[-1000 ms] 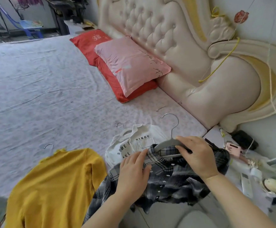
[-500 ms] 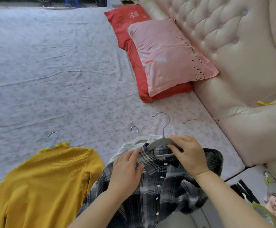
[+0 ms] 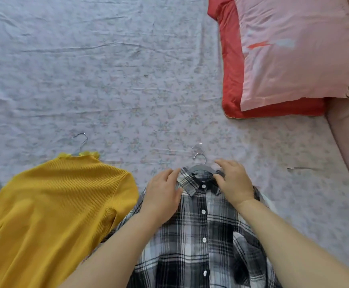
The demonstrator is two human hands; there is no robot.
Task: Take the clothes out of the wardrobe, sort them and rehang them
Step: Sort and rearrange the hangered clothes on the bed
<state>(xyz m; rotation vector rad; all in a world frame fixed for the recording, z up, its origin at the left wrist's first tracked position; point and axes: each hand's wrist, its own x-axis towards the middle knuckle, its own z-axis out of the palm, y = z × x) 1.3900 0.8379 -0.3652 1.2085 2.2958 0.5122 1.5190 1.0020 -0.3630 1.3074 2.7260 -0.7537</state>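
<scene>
A black-and-white plaid shirt (image 3: 202,235) lies buttoned and face up on the bed, hung on a grey hanger (image 3: 200,169) whose hook points away from me. My left hand (image 3: 163,194) rests flat on the shirt's left shoulder beside the collar. My right hand (image 3: 235,183) sits at the right side of the collar, its thumb and fingers around the hanger's arm there. Left of the shirt lies a yellow ribbed sweater (image 3: 55,215) on its own hanger (image 3: 81,140). A second hook (image 3: 198,146) pokes out just beyond the plaid shirt's hook.
The floral bed sheet (image 3: 117,80) stretches ahead. A pink pillow (image 3: 294,48) lies on a red pillow (image 3: 231,84) at the upper right. The cream headboard edge (image 3: 348,146) runs down the right side.
The plaid shirt has come down flat onto the bed, covering the white shirt. My view has tilted down. Both hands have stayed at the collar, the left one sliding up to it.
</scene>
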